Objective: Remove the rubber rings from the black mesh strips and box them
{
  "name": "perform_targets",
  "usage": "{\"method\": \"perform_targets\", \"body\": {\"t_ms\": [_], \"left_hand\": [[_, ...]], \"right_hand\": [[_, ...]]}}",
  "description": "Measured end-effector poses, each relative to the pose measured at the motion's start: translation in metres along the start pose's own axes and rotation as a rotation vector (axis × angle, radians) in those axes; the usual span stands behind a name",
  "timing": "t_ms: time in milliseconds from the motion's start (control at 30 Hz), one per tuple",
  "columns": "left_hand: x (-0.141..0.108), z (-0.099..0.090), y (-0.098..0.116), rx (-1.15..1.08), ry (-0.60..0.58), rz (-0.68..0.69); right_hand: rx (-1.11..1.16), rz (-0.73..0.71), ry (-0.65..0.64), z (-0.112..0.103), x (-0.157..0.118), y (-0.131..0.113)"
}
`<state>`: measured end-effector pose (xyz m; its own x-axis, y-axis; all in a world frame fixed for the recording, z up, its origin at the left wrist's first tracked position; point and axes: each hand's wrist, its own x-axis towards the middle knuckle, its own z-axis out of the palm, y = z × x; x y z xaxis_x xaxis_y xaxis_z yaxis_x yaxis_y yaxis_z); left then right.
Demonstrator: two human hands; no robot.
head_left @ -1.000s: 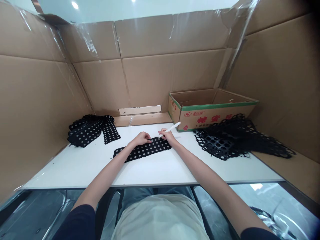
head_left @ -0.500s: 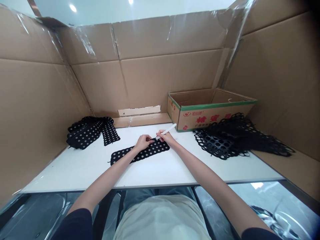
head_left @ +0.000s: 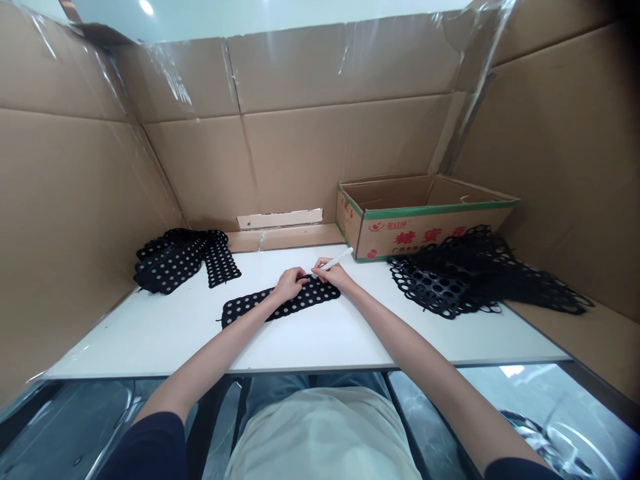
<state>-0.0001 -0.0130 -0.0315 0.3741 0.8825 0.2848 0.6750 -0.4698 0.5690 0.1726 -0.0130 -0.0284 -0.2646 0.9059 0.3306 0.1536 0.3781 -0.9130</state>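
A black fabric strip with pale dots (head_left: 305,297) lies flat and slightly slanted in front of me. My left hand (head_left: 290,285) rests on it, with fingers closed at its upper edge. In my right hand (head_left: 331,272) is a slim white pen-like tool (head_left: 340,257), its tip down at the strip's upper edge near my left fingertips. The exact contact at the tip is too small to make out. Part of the strip is hidden under my left forearm.
More dotted black strips (head_left: 173,261) lie heaped at the left. Right of my hands, black mesh with large holes (head_left: 450,283) is piled against an open carton (head_left: 373,233) with a green rim. Cardboard walls (head_left: 300,147) enclose the white table (head_left: 320,347).
Both hands keep nearly the same place and grip on the strip and the white tool. The camera view has shifted slightly.
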Motion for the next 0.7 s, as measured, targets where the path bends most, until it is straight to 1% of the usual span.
{"method": "perform_targets", "body": {"t_ms": [133, 300, 367, 533, 700], "left_hand": [[-0.001, 0.003, 0.001, 0.049, 0.01, 0.034], [-0.001, 0.006, 0.002, 0.09, 0.022, 0.07], [-0.001, 0.006, 0.001, 0.094, 0.035, 0.07], [0.0, 0.006, -0.001, 0.054, 0.031, 0.019], [0.001, 0.006, 0.0, 0.043, 0.029, 0.01]], "right_hand": [[-0.031, -0.06, -0.045, -0.001, 0.002, 0.006], [-0.084, -0.05, -0.099, 0.0, 0.004, 0.008], [-0.081, -0.018, -0.088, 0.003, 0.006, 0.006], [-0.028, 0.118, -0.022, 0.009, 0.013, 0.001], [0.054, 0.181, -0.001, 0.011, 0.016, -0.002]]}}
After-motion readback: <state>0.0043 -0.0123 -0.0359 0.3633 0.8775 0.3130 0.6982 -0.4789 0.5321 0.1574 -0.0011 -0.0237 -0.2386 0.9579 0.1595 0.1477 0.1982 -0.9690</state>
